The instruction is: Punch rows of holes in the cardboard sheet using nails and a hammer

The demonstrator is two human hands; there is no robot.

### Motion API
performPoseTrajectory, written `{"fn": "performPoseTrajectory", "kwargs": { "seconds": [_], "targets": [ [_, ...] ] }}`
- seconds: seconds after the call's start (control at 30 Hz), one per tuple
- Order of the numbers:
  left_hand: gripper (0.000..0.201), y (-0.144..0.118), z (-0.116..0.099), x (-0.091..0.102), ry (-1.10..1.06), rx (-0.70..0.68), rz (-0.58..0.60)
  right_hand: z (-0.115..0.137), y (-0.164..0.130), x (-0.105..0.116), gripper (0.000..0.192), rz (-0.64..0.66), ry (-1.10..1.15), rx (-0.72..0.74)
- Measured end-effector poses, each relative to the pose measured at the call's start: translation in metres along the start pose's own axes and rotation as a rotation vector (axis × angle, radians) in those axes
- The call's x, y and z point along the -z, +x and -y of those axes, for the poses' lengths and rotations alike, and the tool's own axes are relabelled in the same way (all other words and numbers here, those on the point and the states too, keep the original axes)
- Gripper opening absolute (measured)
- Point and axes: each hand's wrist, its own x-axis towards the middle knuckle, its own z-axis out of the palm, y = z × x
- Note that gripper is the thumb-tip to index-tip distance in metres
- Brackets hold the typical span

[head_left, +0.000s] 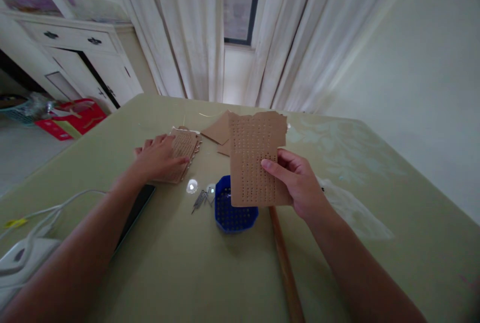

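Note:
My right hand [296,183] holds up a brown cardboard sheet [255,158] punched with rows of small holes, thumb on its front. My left hand [159,158] lies flat on a stack of similar perforated cardboard pieces [183,150] on the green table [187,273]. Below the held sheet sits a small blue perforated basket [232,213]. Several metal pins [200,199] lie just left of it.
Loose cardboard scraps [219,130] lie behind the sheet. A wooden stick [287,268] runs toward the near edge. A dark tablet [135,210] and a white device with cables [22,258] lie at left. A white cabinet [75,58] and curtains [195,28] stand beyond.

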Motion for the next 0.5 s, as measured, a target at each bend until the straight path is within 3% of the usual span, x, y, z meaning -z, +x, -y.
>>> {"fn": "performPoseTrajectory", "kwargs": {
  "seconds": [0.07, 0.17, 0.2, 0.27, 0.37, 0.43, 0.5],
  "targets": [
    [0.070, -0.013, -0.035, 0.010, -0.151, -0.099, -0.030, 0.000, -0.004, -0.003, 0.026, -0.001, -0.012, 0.011],
    [0.059, -0.041, -0.092, 0.017, -0.829, -0.298, 0.112, 0.001, -0.011, -0.008, 0.023, 0.051, -0.050, 0.021],
    [0.051, -0.049, -0.106, 0.017, -0.944, -0.324, 0.185, 0.002, -0.014, -0.010, 0.023, 0.076, -0.066, 0.026],
    [0.043, -0.057, -0.118, 0.020, -1.061, -0.326, 0.210, 0.003, -0.016, -0.012, 0.023, 0.109, -0.087, 0.032],
    [0.045, -0.044, -0.091, 0.029, -0.917, -0.220, 0.026, 0.006, -0.015, -0.012, 0.023, 0.074, -0.082, 0.054],
    [0.047, -0.024, -0.054, 0.034, -0.640, -0.106, -0.087, 0.014, -0.017, -0.011, 0.019, 0.008, -0.038, 0.109],
    [0.049, -0.004, -0.017, 0.034, -0.259, 0.073, -0.113, 0.028, -0.026, -0.011, 0.018, -0.026, 0.053, 0.195]
  ]
}}
